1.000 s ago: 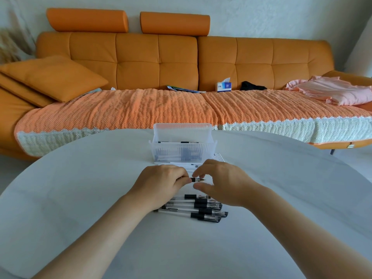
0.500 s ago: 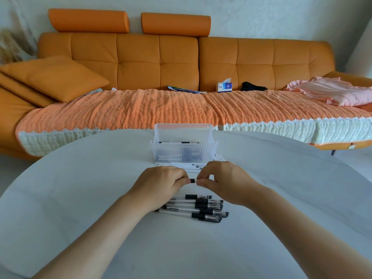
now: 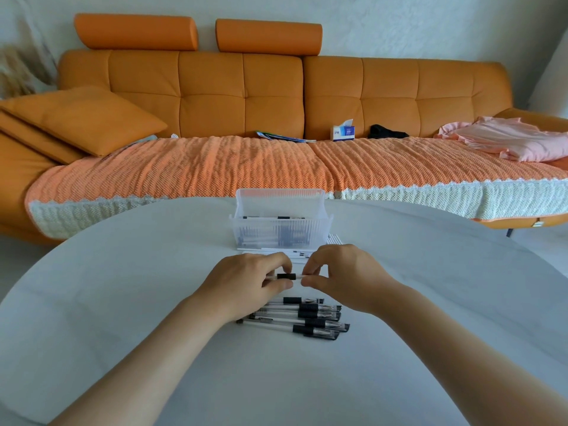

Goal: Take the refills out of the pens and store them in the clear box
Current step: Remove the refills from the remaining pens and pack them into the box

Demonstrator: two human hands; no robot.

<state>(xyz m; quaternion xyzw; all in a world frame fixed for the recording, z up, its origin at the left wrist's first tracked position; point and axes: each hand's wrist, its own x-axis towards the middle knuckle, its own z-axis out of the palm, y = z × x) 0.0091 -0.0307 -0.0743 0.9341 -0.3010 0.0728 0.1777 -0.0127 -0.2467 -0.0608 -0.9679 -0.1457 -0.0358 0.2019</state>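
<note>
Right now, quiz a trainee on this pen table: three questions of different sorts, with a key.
1. True or false: both hands grip the one pen held above the table.
2. Where is the clear box relative to the hands? A) beyond them B) left of them C) nearer the camera
3. Fill in: the pile of pens lies ___ the right hand and left hand.

Key: 1 true; 2 A; 3 nearer the camera than.
</note>
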